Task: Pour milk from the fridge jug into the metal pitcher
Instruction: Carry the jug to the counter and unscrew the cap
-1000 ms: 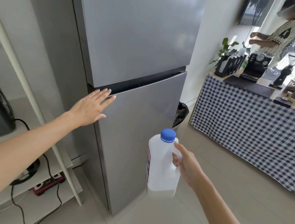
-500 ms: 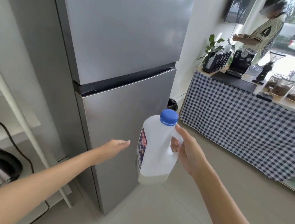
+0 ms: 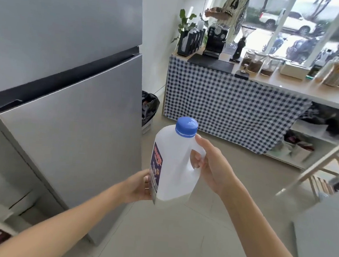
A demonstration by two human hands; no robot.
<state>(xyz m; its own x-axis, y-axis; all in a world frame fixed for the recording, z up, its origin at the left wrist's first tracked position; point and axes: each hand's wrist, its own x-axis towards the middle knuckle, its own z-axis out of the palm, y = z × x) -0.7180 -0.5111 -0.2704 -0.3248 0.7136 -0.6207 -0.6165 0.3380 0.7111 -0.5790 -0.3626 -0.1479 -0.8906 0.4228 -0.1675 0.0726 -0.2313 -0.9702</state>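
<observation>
A white plastic milk jug [image 3: 174, 165] with a blue cap [image 3: 186, 126] and a dark label is upright in front of me, above the tiled floor. My right hand [image 3: 212, 167] grips its handle. My left hand [image 3: 141, 185] holds the jug's lower left side, by the label. A little milk shows at the jug's bottom. The grey two-door fridge [image 3: 73, 120] stands to the left with both doors closed. I see no metal pitcher in this view.
A counter with a checked cloth [image 3: 228, 100] stands ahead on the right, with an espresso machine [image 3: 216, 39], a grinder and several jars. A person stands behind it. A black-bagged bin [image 3: 149, 108] sits beside the fridge. A wooden stand [image 3: 324, 172] is on the right.
My left hand left the fridge door, dropped and came onto the jug's side. The jug rose slightly. My view has swung right toward the counter.
</observation>
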